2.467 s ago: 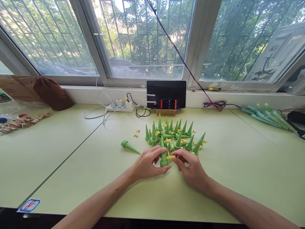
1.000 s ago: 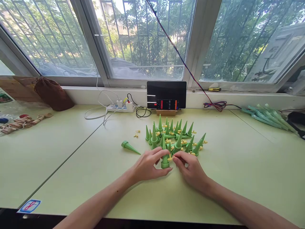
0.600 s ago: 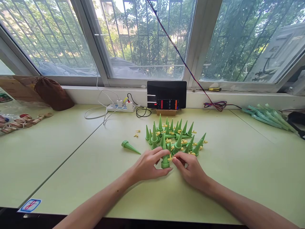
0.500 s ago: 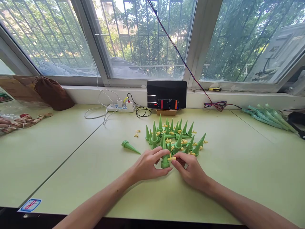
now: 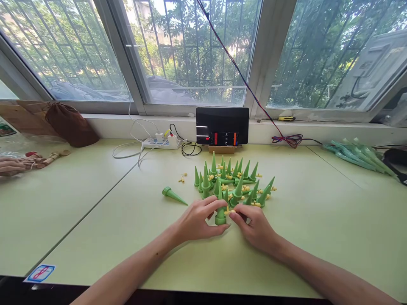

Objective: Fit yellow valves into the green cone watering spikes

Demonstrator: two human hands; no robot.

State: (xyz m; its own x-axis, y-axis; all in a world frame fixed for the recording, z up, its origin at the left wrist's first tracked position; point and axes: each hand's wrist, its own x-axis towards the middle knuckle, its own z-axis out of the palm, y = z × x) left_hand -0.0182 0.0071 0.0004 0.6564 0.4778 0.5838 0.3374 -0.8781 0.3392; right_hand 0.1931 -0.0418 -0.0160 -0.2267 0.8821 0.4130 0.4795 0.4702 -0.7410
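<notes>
My left hand (image 5: 199,218) grips a green watering spike (image 5: 220,219) upright on the table, its wide ribbed base down and its tip up. Fingers rest on its far side and the thumb lies near the base. My right hand (image 5: 256,224) pinches a small yellow valve (image 5: 227,212) between thumb and forefinger, against the right side of that spike. Whether the valve sits in the spike's hole is hard to make out. Just beyond both hands stand several more green spikes (image 5: 238,191), many with yellow valves. One spike (image 5: 173,195) lies on its side to the left.
Two loose yellow pieces (image 5: 181,180) lie left of the cluster. Behind stand a tablet (image 5: 222,120) and a phone (image 5: 221,139) on a support. A power strip (image 5: 162,143) with cables is back left. Another person's hand (image 5: 11,166) touches wooden pieces. Plastic-wrapped items (image 5: 359,156) lie right.
My right thumb and fingertips have shifted slightly, covering more of the yellow valve. My left hand and the spike stay in place. The other person's hand at far left has moved a little.
</notes>
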